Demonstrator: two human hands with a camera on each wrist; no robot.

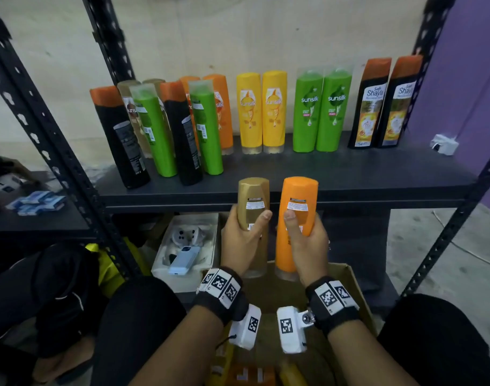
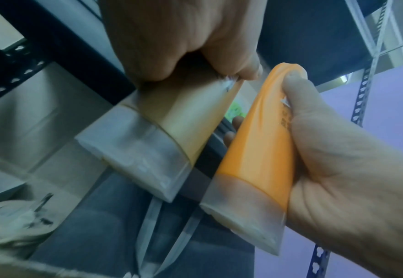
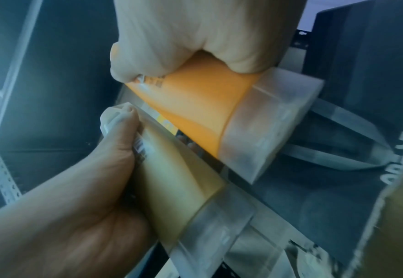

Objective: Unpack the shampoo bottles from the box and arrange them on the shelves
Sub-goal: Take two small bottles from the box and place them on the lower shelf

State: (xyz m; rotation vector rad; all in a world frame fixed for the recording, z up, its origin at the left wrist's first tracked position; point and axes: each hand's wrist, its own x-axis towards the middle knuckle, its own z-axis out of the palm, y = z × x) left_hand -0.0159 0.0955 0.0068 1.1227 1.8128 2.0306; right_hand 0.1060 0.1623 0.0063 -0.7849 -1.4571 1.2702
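Note:
My left hand [image 1: 242, 238] grips a gold shampoo bottle [image 1: 253, 201] and my right hand [image 1: 307, 243] grips an orange shampoo bottle [image 1: 298, 207]. Both bottles are held side by side, cap ends down, just below the front edge of the dark shelf [image 1: 293, 174]. Their back labels face me. The left wrist view shows the gold bottle [image 2: 183, 120] with its translucent cap beside the orange bottle [image 2: 259, 143]. In the right wrist view the orange bottle [image 3: 195, 105] sits above the gold bottle [image 3: 176, 184]. The cardboard box [image 1: 346, 285] lies open under my wrists.
Black, green, orange, yellow and brown bottles [image 1: 263, 110] stand in rows on the shelf, with bare room at its front right. A white adapter [image 1: 444, 144] lies at the shelf's right end. A white tray [image 1: 188, 246] of gadgets sits on the lower level. Black uprights [image 1: 51, 146] frame the rack.

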